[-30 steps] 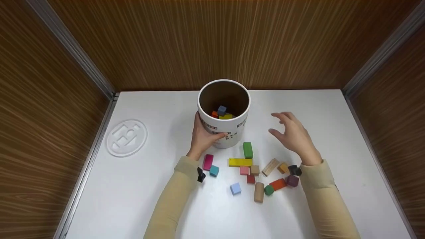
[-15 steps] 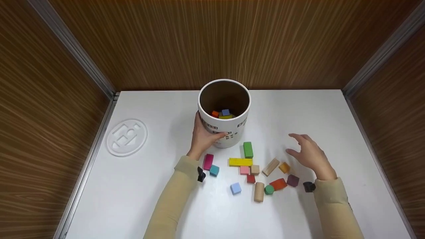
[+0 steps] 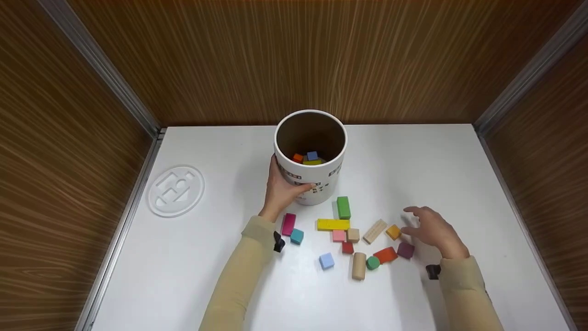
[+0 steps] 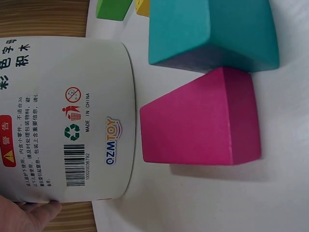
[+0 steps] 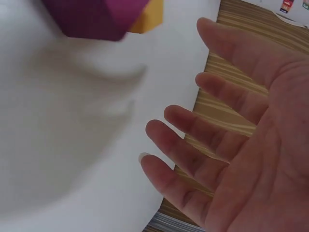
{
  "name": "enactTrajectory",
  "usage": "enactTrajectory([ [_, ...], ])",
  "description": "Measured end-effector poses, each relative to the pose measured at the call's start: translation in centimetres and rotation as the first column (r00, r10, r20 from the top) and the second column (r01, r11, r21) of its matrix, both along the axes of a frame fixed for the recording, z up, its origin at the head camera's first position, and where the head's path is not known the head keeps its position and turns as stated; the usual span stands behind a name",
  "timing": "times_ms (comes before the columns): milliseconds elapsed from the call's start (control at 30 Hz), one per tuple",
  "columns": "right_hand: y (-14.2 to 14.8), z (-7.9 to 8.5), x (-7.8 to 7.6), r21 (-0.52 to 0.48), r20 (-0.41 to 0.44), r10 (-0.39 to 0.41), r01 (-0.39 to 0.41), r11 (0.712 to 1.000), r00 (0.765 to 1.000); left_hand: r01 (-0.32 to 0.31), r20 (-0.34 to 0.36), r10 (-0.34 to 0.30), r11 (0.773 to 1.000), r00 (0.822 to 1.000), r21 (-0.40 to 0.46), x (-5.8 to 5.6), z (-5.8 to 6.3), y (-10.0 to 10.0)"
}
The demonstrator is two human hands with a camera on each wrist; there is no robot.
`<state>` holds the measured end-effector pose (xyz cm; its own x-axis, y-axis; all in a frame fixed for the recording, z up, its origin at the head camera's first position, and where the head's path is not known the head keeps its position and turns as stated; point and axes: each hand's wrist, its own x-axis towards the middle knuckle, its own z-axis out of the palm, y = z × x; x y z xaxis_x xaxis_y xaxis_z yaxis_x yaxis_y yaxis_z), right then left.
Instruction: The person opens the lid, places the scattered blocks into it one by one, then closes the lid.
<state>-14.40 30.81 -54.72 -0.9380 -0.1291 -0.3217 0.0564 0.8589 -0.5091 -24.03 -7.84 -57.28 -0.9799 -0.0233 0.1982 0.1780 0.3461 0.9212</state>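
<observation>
My left hand (image 3: 281, 191) grips the side of a tall white canister (image 3: 334, 179), thumb across its front. Inside the canister lie a blue block (image 3: 312, 156), an orange-red block (image 3: 298, 158) and a yellow block (image 3: 312, 162). My right hand (image 3: 434, 230) hovers over the table at the right, holding nothing. Its thumb is close to an orange block (image 3: 393, 232), and a purple block (image 3: 405, 250) lies just nearer to me. In the right wrist view the fingers (image 5: 193, 164) are spread and loosely bent. Beside the canister's base lie a magenta block (image 4: 193, 125) and a teal cube (image 4: 183, 34).
Several more blocks lie scattered in front of the canister, among them a green block (image 3: 343, 208), a yellow bar (image 3: 333, 224), a wooden cylinder (image 3: 359, 265) and a light blue cube (image 3: 326, 261). A white disc with cut-out shapes (image 3: 176, 191) lies at left. Wood-grain walls (image 3: 294, 59) enclose the table.
My right hand has moved right and toward me, coming down near the orange block. The blue block in the canister has dropped and settled. The left hand has stayed on the canister.
</observation>
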Motion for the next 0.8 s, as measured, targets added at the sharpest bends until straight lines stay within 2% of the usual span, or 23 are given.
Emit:
enactTrajectory([
  [433, -2.1, -2.1, -0.2, -0.007, 0.035, 0.019, -0.019, 1.000, 0.999, -0.001, 0.000, 0.001, 1.000, 1.000, -0.005, 0.1, 0.0, -0.1],
  [800, -2.2, -2.5, -0.4, 0.006, 0.036, 0.003, -0.004, 1.000, 0.999, -0.003, 0.002, 0.003, 1.000, 1.000, 0.003, 0.0, 0.0, 0.0],
])
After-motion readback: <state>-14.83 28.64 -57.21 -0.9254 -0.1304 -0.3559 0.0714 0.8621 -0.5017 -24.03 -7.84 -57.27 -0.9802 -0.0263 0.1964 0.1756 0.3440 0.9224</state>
